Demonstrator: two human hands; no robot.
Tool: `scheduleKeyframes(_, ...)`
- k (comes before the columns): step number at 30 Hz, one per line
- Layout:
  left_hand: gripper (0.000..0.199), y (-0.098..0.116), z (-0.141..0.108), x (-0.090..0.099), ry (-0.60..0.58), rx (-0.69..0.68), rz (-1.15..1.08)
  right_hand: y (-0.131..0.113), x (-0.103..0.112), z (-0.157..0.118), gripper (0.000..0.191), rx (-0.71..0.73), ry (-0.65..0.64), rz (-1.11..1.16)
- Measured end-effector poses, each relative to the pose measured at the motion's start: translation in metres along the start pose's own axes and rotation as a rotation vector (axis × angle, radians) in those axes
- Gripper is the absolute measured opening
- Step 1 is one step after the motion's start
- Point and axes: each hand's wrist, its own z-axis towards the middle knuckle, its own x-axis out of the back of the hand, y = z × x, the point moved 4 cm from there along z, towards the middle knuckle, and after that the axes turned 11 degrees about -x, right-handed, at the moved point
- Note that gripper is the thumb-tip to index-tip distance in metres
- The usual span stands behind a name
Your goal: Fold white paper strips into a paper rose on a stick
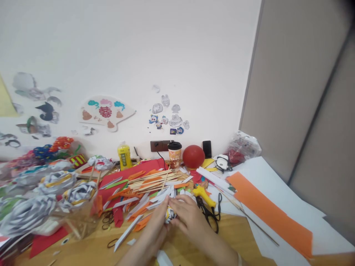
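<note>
Both hands meet low in the middle of the head view, over the front of the wooden table. Between them is a small rolled bundle of white, yellow and dark paper. My left hand presses on its left side, and my right hand curls over its right side with bent fingers. Much of the bundle is hidden by the fingers. Folded white and orange paper strips lie just left of and behind the hands. Black-handled scissors rest to the right, beside a yellow tool.
Wooden sticks, a lidded cup, a red balloon and a yellow bottle stand or lie behind. Woven paper pieces crowd the left. Orange paper and white sheets cover the right.
</note>
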Motion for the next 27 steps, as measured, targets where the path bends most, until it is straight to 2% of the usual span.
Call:
scheduleKeyframes(3,0.018,0.007,-0.001,-0.001,0.066,-0.073,0.045,0.0,0.004,0.0,0.057,-0.023,0.035,-0.007)
scheduleKeyframes(7,0.014,0.008,0.001,0.002,0.104,-0.072,0.009,-0.004,0.007,-0.002,0.042,0.006,0.086,-0.056)
scheduleKeyframes(12,0.015,0.008,0.002,0.006,0.103,-0.102,-0.018,-0.009,0.001,-0.004,0.043,0.078,0.127,-0.117)
scheduleKeyframes(15,0.016,0.009,0.001,0.004,0.07,-0.161,-0.047,-0.008,-0.001,-0.005,0.048,0.07,0.146,-0.134)
scheduleKeyframes(18,0.018,0.005,-0.001,0.002,0.05,-0.152,-0.055,-0.006,-0.002,-0.005,0.053,0.054,0.148,-0.164)
scheduleKeyframes(23,0.012,-0.005,-0.001,0.008,0.189,-0.098,-0.061,-0.01,-0.012,-0.006,0.049,0.049,0.115,-0.198)
scheduleKeyframes(27,0.012,-0.003,-0.003,0.008,0.265,-0.109,-0.023,-0.011,-0.019,-0.008,0.05,0.044,0.166,-0.191)
